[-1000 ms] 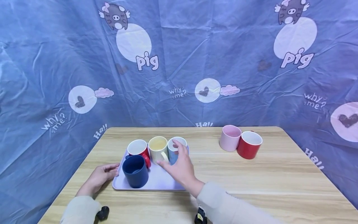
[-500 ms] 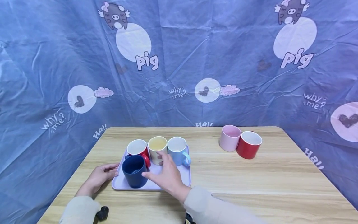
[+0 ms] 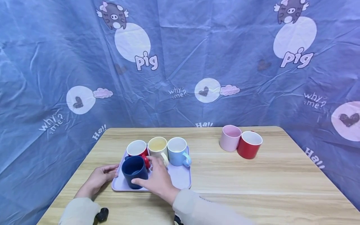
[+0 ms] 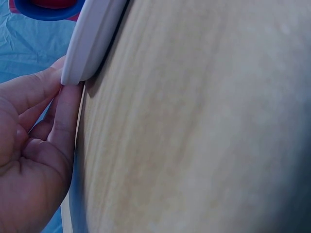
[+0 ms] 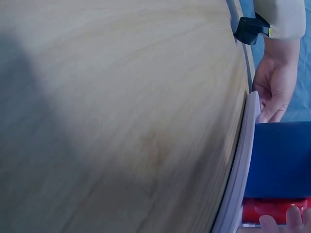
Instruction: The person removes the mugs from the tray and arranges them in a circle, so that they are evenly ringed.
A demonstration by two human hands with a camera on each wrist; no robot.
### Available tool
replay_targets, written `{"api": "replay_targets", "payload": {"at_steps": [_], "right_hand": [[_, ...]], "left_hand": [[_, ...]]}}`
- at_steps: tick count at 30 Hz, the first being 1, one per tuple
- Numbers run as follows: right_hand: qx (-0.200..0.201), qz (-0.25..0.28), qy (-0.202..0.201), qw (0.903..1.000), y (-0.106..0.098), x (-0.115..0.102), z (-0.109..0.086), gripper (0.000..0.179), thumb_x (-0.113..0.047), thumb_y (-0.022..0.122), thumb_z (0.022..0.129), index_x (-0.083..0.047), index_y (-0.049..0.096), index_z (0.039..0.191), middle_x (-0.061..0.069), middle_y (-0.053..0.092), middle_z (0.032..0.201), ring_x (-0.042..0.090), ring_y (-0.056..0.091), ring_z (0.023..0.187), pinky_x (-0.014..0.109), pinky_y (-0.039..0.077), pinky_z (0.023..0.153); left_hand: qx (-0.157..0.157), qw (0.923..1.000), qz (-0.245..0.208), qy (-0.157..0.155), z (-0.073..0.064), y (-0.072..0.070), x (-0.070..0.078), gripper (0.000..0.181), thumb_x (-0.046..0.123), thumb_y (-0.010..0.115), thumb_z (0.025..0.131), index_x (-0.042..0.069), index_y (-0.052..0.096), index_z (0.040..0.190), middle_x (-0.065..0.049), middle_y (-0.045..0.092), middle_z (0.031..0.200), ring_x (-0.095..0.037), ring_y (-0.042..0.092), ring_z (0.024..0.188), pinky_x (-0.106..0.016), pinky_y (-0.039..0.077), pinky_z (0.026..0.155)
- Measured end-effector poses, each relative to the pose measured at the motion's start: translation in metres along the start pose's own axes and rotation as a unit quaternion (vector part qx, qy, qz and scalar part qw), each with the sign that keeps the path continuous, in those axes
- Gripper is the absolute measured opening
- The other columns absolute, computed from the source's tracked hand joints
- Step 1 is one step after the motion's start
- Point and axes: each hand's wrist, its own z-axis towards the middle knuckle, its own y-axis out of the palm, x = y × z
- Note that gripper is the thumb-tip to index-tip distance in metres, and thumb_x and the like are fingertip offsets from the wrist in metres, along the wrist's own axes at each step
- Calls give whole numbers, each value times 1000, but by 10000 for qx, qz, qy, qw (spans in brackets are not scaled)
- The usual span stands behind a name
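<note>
A pale tray (image 3: 182, 178) sits on the wooden counter (image 3: 253, 181) carrying four mugs: a dark blue mug (image 3: 134, 171) at the front left, and behind it a red mug (image 3: 136, 148), a yellow mug (image 3: 157, 147) and a light blue mug (image 3: 177, 151) in a row. The right hand (image 3: 156, 179) reaches over the tray with fingers spread, thumb against the dark blue mug's side and fingertips at the red mug's handle; whether it actually grips either I cannot tell. The left hand (image 3: 99, 178) lies with relaxed fingers touching the tray's left edge. Well apart on the right stand a pink mug (image 3: 230, 138) and a second red mug (image 3: 249, 145), touching each other.
</note>
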Motion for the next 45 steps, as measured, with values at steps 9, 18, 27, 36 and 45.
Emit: {"api": "replay_targets", "payload": {"at_steps": [9, 18, 27, 36, 45], "right_hand": [[266, 22, 125, 9996, 17, 0, 2, 88, -52, 86, 61, -16, 48, 132, 1, 49, 117, 16, 52, 104, 33, 49, 88], [461, 32, 229, 9987, 31, -6, 5, 87, -50, 88, 58, -17, 49, 129, -1, 44, 114, 14, 47, 105, 30, 46, 92], [702, -65, 320, 9970, 40, -12, 6, 88, -46, 90, 57, -15, 49, 128, -3, 42, 112, 14, 43, 106, 28, 44, 93], [849, -80, 301, 9959, 41, -11, 7, 82, -43, 90, 57, -14, 54, 125, -5, 43, 107, 13, 43, 103, 26, 46, 89], [938, 4, 103, 9955, 35, -11, 10, 79, -41, 91, 54, -13, 57, 120, -5, 44, 105, 11, 46, 100, 23, 46, 88]], "left_hand": [[13, 9999, -93, -50, 1, 1, -1, 48, -3, 64, 86, -17, 47, 129, -25, 61, 117, -7, 61, 96, -18, 52, 80], [-13, 9998, -169, -82, 0, 0, -2, 49, -4, 64, 86, -18, 46, 129, -26, 61, 118, -6, 60, 95, -18, 51, 81], [-80, 9997, -230, -76, -2, 0, -2, 49, -4, 63, 86, -18, 45, 130, -26, 60, 119, -3, 60, 94, -18, 51, 81], [-97, 9995, -292, -40, -1, 1, -3, 50, -4, 63, 86, -19, 44, 129, -26, 60, 119, -2, 60, 93, -17, 51, 82], [-127, 9996, -261, 39, 0, 0, -1, 50, -4, 63, 86, -19, 44, 129, -27, 59, 119, 0, 59, 93, -17, 50, 82]]}}
